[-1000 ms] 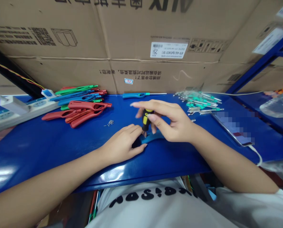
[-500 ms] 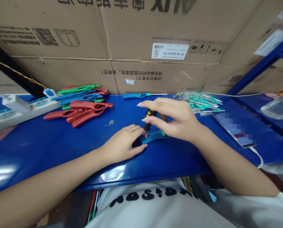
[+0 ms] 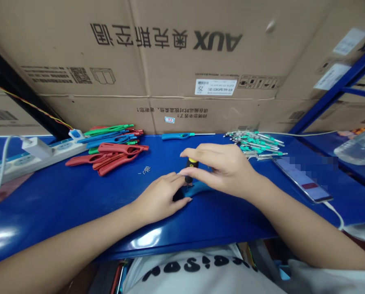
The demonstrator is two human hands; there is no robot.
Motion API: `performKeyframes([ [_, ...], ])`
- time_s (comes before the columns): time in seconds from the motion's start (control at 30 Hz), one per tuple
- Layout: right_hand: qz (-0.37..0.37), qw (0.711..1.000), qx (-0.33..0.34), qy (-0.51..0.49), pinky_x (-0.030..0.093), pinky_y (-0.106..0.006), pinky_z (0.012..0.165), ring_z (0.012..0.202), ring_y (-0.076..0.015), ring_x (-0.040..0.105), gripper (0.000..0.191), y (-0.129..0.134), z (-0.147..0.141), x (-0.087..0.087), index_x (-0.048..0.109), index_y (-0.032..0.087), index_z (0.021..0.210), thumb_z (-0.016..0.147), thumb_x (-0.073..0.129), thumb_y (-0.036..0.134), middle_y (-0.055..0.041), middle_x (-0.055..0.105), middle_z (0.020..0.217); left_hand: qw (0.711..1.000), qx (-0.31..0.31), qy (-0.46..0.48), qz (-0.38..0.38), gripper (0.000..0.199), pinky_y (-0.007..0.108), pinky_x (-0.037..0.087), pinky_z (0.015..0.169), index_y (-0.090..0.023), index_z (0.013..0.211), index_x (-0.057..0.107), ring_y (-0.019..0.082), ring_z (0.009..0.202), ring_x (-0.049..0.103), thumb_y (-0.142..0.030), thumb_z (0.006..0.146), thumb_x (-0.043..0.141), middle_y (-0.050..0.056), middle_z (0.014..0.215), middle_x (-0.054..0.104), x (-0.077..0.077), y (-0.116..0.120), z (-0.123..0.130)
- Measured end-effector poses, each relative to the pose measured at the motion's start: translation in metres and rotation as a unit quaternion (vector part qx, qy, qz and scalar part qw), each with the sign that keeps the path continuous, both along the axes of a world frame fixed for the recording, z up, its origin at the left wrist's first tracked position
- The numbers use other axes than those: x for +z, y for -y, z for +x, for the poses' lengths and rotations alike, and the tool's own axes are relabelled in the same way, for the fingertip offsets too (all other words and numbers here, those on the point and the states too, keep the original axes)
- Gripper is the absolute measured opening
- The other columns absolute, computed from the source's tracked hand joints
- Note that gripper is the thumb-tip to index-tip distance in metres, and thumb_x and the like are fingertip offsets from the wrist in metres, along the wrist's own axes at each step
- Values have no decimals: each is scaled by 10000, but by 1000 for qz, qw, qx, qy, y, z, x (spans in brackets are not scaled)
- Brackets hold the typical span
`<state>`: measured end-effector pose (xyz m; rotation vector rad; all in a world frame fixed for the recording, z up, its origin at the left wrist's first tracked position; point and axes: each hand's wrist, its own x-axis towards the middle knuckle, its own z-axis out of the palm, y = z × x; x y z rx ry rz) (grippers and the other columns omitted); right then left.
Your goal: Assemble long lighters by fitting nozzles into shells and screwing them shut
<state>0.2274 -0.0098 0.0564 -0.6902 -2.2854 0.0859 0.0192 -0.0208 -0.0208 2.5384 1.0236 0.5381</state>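
My left hand point(image 3: 160, 198) presses the blue lighter casing point(image 3: 197, 188) onto the table, with fingers at its left end. My right hand point(image 3: 227, 169) is curled around a black and yellow screwdriver point(image 3: 189, 165), which stands nearly upright. The screwdriver's tip meets the casing close to my left fingertips. Part of the casing is hidden beneath my right hand. A few small screws point(image 3: 146, 169) lie to the left. Behind my hands rests a blue lighter point(image 3: 178, 136) with a metal tube.
Red, green and blue lighter casings point(image 3: 117, 157) are piled at the left near a white power strip point(image 3: 62, 150). Metal tubes with teal ends point(image 3: 258, 143) lie at the back right, near a charging phone point(image 3: 303, 179). A cardboard box point(image 3: 170, 81) stands behind the blue table point(image 3: 115, 192).
The view has tilted up, so everything sits lower in the picture. My right thumb has moved leftward over the screwdriver's handle. The left hand still holds the casing.
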Motion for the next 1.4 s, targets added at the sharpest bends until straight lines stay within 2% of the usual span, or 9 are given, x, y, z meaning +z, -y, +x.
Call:
performKeyframes([
  [0.1,-47,998,33,1,541,-304,810,930,-172,692,295,0,-2,4,653,188,1243,1008,481,234,-84,739,1104,1000,14,-23,3,244,431,524,911,-196,1111,620,268,1038,642,-328,907,647,87,1097,692,2,2,1],
  [0.23,-87,992,89,-15,521,-277,766,826,-148,667,217,-3,-2,8,678,189,1140,984,528,202,-48,736,946,1000,20,-23,4,282,438,524,924,-199,1150,614,273,1050,641,-316,898,662,82,1139,693,2,3,3],
  [0.47,24,1000,-9,5,466,-257,655,781,-160,658,242,-3,-7,7,712,149,980,935,646,377,-59,720,882,999,27,-19,10,271,425,541,926,-184,1132,644,272,1061,651,-275,878,674,97,1146,696,1,4,7],
  [0.57,-12,1000,-1,2,492,-259,725,881,-165,681,195,-2,-7,11,713,163,1010,985,563,286,-70,737,1011,999,43,-29,3,262,445,548,928,-184,1120,659,283,1057,654,-276,875,673,100,1115,703,4,5,8],
  [0.7,-71,996,53,-24,487,-232,680,740,-127,645,150,0,-5,11,704,166,960,973,585,256,-34,719,866,999,34,-29,5,295,437,565,913,-189,1144,639,291,1050,661,-252,856,660,101,1141,698,6,4,10],
  [0.9,35,997,-42,-59,419,-237,596,660,-119,591,274,1,-11,-4,667,149,883,921,657,420,-42,686,810,999,37,-28,9,311,447,578,878,-197,1163,620,301,1053,663,-248,857,643,109,1158,689,4,4,11],
  [1.07,-91,992,-33,-77,433,-225,602,570,-78,551,261,-9,-11,-4,619,164,1019,947,612,415,-19,685,887,997,56,-55,-10,244,422,583,825,-195,1090,665,290,998,669,-261,856,637,107,1097,682,9,4,13],
  [1.27,22,998,-59,-4,393,-235,607,699,-128,606,423,-12,-8,-3,614,170,774,936,578,559,-23,678,769,998,43,-54,2,279,406,592,735,-208,1098,637,289,895,687,-272,826,636,79,1065,702,7,-3,16],
  [1.4,-15,1000,-23,5,493,-268,761,951,-170,678,286,-6,-6,-1,663,156,1021,1028,430,323,-83,736,1053,999,35,-20,-16,319,408,594,794,-185,1138,626,301,964,694,-273,832,642,101,1121,707,5,-9,20],
])
